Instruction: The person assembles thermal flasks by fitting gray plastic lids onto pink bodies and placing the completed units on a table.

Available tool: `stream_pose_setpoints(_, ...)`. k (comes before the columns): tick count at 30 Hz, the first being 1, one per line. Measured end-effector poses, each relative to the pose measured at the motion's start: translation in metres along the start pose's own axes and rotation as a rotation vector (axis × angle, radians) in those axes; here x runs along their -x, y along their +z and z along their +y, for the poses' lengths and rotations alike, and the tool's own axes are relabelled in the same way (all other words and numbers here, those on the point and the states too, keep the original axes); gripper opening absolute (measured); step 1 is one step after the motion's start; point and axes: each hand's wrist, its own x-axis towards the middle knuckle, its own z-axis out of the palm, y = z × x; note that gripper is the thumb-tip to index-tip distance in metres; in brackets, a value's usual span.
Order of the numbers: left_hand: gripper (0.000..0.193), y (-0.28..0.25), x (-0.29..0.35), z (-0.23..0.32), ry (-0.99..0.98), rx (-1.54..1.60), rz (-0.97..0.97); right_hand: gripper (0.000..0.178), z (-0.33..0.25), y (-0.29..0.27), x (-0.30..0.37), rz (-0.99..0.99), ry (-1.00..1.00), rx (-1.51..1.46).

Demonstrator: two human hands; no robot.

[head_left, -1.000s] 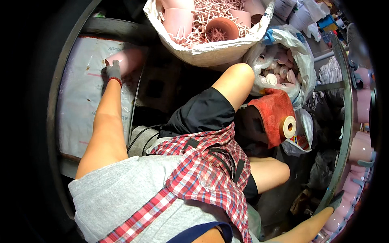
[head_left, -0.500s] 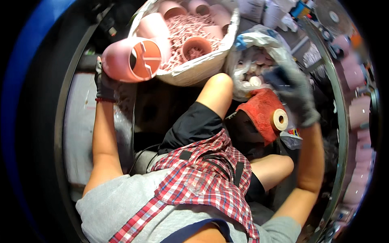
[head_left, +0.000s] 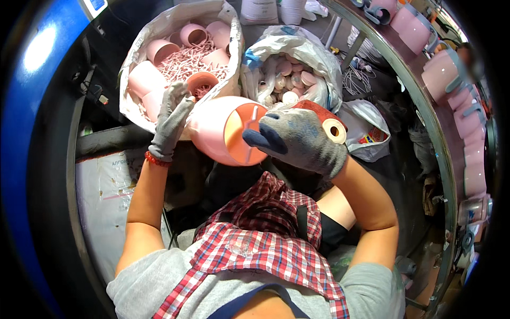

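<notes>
A glossy pink rounded plastic container (head_left: pixel 212 130) is held up over my lap, its mouth turned to the right. A pale pink plastic strip (head_left: pixel 249 127) runs across the opening. My right hand (head_left: pixel 303 135), in a grey glove with dark blue fingertips, closes at that mouth, thumb and fingers over the rim and strip; the exact grip is partly hidden. To the container's left, my gloved left hand (head_left: pixel 172 119) has its fingers stretched upward, fingertips close against the container's side. I cannot tell whether they touch it. A red bracelet (head_left: pixel 158 158) circles my left wrist.
A large white sack (head_left: pixel 127 85) ahead holds pink containers and pink plastic scraps (head_left: pixel 186 66). Beside it, a plastic bag (head_left: pixel 326 85) contains small round pieces. Near my right hand are a red cloth (head_left: pixel 319 109) and a tape roll (head_left: pixel 334 131). Pink kettle-like bodies (head_left: pixel 441 80) line the right-hand bench.
The container has come from the far left to the middle in front of me. My right hand has swung left to its mouth. My left hand's fingers are now stretched beside it.
</notes>
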Motion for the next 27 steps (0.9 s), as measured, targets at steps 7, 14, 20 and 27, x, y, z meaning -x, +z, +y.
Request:
stream_pose_setpoints(7,0.019,0.088,-0.012,0.086,0.530,-0.525,-0.914,0.022,-0.013,-0.030,0.011,-0.047,-0.111,-0.096)
stream_pose_setpoints(14,0.030,0.052,0.018,0.063,0.337,-0.552,-0.804,0.017,0.006,-0.052,0.080,-0.185,0.058,-0.440)
stream_pose_setpoints(20,0.039,0.003,0.024,0.053,0.099,-0.485,-0.607,0.014,0.038,-0.085,0.148,0.405,0.358,-0.204)
stream_pose_setpoints(27,0.054,0.041,0.033,0.029,-0.145,-0.082,-0.713,0.029,0.102,-0.084,0.031,0.847,0.436,-0.320)
